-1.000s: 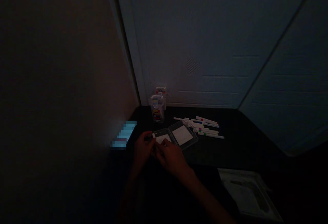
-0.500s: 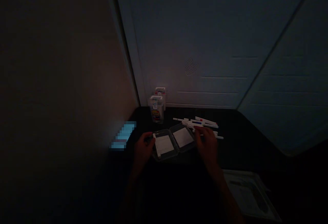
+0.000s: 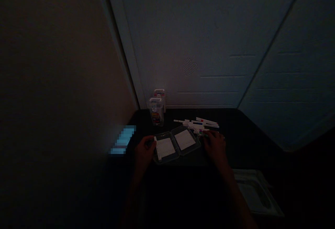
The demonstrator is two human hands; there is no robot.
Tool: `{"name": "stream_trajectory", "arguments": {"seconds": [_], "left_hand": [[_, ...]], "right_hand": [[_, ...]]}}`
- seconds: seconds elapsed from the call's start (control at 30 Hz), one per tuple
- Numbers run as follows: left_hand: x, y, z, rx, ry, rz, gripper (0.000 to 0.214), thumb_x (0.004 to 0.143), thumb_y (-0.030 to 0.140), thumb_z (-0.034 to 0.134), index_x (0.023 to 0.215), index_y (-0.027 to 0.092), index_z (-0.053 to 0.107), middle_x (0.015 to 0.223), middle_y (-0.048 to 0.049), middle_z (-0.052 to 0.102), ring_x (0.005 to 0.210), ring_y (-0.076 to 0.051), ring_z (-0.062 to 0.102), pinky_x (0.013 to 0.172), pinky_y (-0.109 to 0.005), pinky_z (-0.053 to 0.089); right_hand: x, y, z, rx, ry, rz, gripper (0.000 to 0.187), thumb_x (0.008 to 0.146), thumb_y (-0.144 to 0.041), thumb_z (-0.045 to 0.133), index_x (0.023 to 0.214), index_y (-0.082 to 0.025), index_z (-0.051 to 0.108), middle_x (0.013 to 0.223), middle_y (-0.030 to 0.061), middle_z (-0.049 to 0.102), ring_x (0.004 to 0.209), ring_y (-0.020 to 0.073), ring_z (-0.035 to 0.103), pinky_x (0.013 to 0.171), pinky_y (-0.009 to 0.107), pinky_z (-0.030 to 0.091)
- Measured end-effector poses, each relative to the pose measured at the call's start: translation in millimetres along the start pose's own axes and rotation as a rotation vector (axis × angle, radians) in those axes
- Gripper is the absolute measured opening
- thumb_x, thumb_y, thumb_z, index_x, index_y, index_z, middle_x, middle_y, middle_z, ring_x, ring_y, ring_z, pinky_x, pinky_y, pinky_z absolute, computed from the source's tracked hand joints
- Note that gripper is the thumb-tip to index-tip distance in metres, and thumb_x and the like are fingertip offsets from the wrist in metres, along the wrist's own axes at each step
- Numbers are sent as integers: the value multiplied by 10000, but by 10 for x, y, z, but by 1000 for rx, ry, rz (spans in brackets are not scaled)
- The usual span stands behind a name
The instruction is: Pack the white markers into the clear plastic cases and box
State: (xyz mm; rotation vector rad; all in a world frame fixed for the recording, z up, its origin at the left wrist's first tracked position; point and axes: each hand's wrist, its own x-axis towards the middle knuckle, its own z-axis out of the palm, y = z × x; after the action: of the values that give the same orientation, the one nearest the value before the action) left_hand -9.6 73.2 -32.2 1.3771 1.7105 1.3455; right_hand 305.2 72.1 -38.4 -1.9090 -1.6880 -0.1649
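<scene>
The scene is very dark. An open clear plastic case [image 3: 175, 144] with white cards in both halves lies on a black table [image 3: 240, 141]. My left hand [image 3: 144, 152] rests curled on the case's left edge, beside a white marker lying in it. My right hand [image 3: 216, 146] lies on the near end of a pile of white markers [image 3: 197, 125] with coloured caps, just right of the case. Its fingers are bent over the markers; whether they grip one is hidden by the dark.
Two clear upright containers [image 3: 156, 110] with coloured labels stand at the back near the wall corner. A glowing blue screen [image 3: 122, 140] lies at the table's left edge. A pale tray [image 3: 255, 192] sits at the front right. Walls close off the back.
My right hand left the case's left half, moved right and came down on the markers. My left hand stayed at the case's left edge. The view shifted slightly.
</scene>
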Motion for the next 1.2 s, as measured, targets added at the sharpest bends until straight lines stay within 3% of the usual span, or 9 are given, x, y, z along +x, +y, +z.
{"name": "stream_trajectory", "arguments": {"seconds": [0.17, 0.33, 0.43, 0.67, 0.87, 1.0, 1.2], "left_hand": [[1, -5, -7, -16, 20, 28, 395, 718, 454, 702, 995, 176, 748, 786, -49, 729, 576, -171, 604, 512, -264, 466], [-18, 36, -22, 41, 19, 30, 408, 738, 488, 689, 994, 180, 764, 571, 24, 588, 501, -160, 532, 460, -242, 373], [-23, 65, -20, 60, 20, 51, 390, 725, 494, 709, 960, 189, 772, 516, 55, 508, 481, -145, 480, 456, -235, 329], [-11, 47, -11, 55, -8, 59, 429, 697, 493, 749, 995, 185, 764, 608, 18, 617, 524, -159, 529, 503, -258, 386], [-5, 8, -4, 77, 2, 75, 461, 701, 519, 745, 1014, 182, 768, 570, 41, 552, 507, -149, 482, 479, -242, 337], [-13, 17, -4, 80, 12, 77, 447, 704, 506, 745, 1007, 179, 769, 583, 39, 558, 516, -146, 485, 486, -241, 347], [-30, 75, -25, 86, 13, 76, 425, 713, 503, 722, 990, 186, 778, 534, 47, 519, 500, -159, 490, 471, -248, 343]], "right_hand": [[-13, 59, -3, 9, 4, 2, 281, 1006, -196, 554, 1231, -225, 719, 1273, 131, 646, 1089, 279, 586, 858, 374, 429], [-28, 59, -2, 50, 23, 3, 269, 989, -192, 543, 1167, -233, 740, 1224, 116, 659, 1086, 274, 581, 849, 376, 426], [-29, 50, -2, 55, 58, 31, 250, 962, -221, 573, 1130, -219, 758, 1169, 133, 656, 1049, 291, 581, 834, 401, 442], [-54, 22, -28, -4, 41, 84, 250, 989, -302, 562, 1095, -225, 776, 1178, 169, 648, 1089, 366, 526, 833, 500, 444], [-54, -14, -35, -25, 61, 128, 232, 1006, -288, 556, 1083, -206, 759, 1233, 187, 638, 1178, 399, 483, 916, 587, 394], [-30, -12, -28, 14, 77, 138, 268, 1035, -304, 490, 1104, -187, 720, 1203, 187, 682, 1172, 385, 529, 922, 554, 404], [-9, 3, -82, 240, 87, 155, 353, 1060, -357, 379, 1178, -180, 661, 1083, 161, 749, 954, 301, 682, 836, 425, 470]]}}
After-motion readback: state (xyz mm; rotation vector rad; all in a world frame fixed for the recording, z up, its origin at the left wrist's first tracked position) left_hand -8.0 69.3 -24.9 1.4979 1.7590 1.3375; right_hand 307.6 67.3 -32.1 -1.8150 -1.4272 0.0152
